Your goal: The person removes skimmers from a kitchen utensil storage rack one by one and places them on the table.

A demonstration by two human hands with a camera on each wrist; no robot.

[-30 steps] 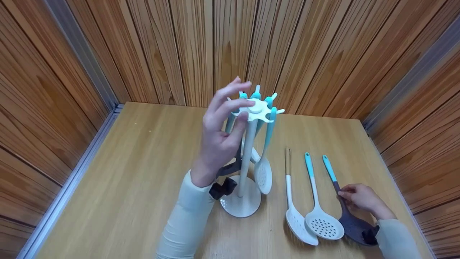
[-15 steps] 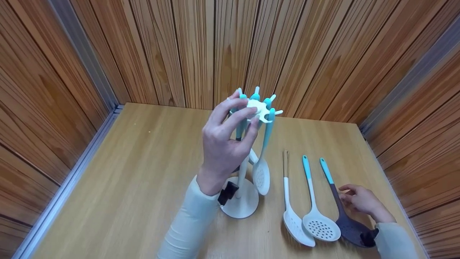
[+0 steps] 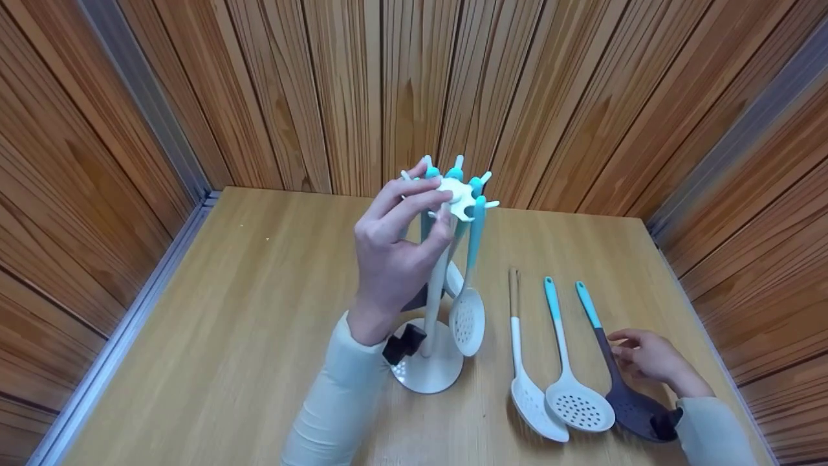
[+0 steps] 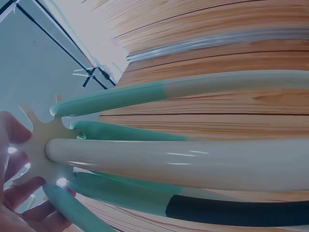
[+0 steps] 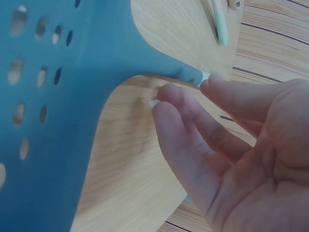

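Note:
In the head view my left hand (image 3: 401,252) grips the white star-shaped top of a utensil stand (image 3: 435,317), fingers over it and thumb near the front. Several utensils hang from it by teal handles, including a white skimmer (image 3: 467,323). A dark one is mostly hidden behind my hand; in the left wrist view its dark shaft (image 4: 236,210) runs beside the white pole. Low on the right, my right hand (image 3: 656,362) lies beside a dark slotted turner (image 3: 637,411) with a teal handle. Its fingers are loosely bent and hold nothing in the right wrist view.
Left of the dark turner lie a white skimmer (image 3: 579,404) with a teal handle and a white slotted spoon (image 3: 537,408) with a wooden-looking handle. Wood-panelled walls (image 3: 414,97) enclose the wooden table (image 3: 259,336) behind and at both sides.
My left hand has settled onto the stand's top, its fingers closer around it, and the top has shifted slightly left. My right hand's fingers have come away from the dark turner's handle.

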